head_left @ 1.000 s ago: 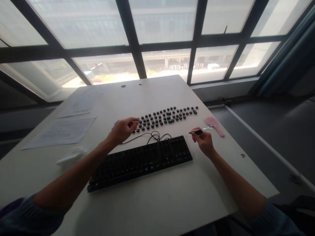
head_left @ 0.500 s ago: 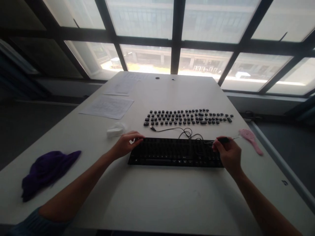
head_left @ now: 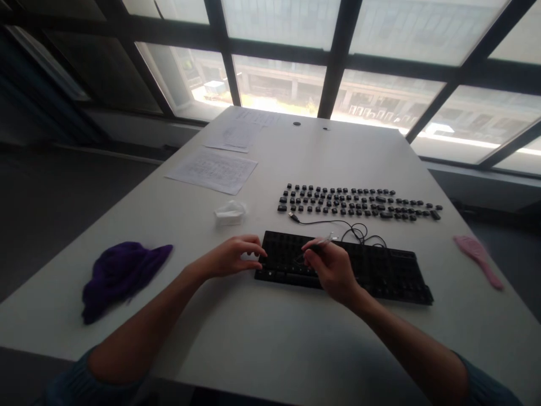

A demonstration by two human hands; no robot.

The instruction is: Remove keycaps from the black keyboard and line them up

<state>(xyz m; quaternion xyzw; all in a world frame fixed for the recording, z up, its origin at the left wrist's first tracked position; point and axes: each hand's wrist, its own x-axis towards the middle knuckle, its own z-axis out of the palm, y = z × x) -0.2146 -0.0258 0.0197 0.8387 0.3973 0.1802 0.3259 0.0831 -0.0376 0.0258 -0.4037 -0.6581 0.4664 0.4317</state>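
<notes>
A black keyboard (head_left: 380,270) lies slightly turned on the white table. My left hand (head_left: 236,255) is at its left end, thumb and forefinger apart at the edge. Over the left half of the keyboard, my right hand (head_left: 332,268) is closed on a small tool with thin wire loops (head_left: 325,241), its exact shape partly hidden by the fingers. Behind the keyboard, loose black keycaps (head_left: 338,200) stand in several rows. A black cable (head_left: 321,222) with a USB plug (head_left: 293,216) runs between the rows and the keyboard.
A purple cloth hat (head_left: 122,273) lies at the left. Behind my left hand sits a white crumpled packet (head_left: 229,214). Printed sheets (head_left: 213,169) lie at the back left, and a pink hairbrush (head_left: 477,259) at the right edge. Large windows stand beyond the table.
The view has shifted. My right hand has moved left from the keyboard's right end to its left half, still holding the tool. The keyboard now sits more slanted.
</notes>
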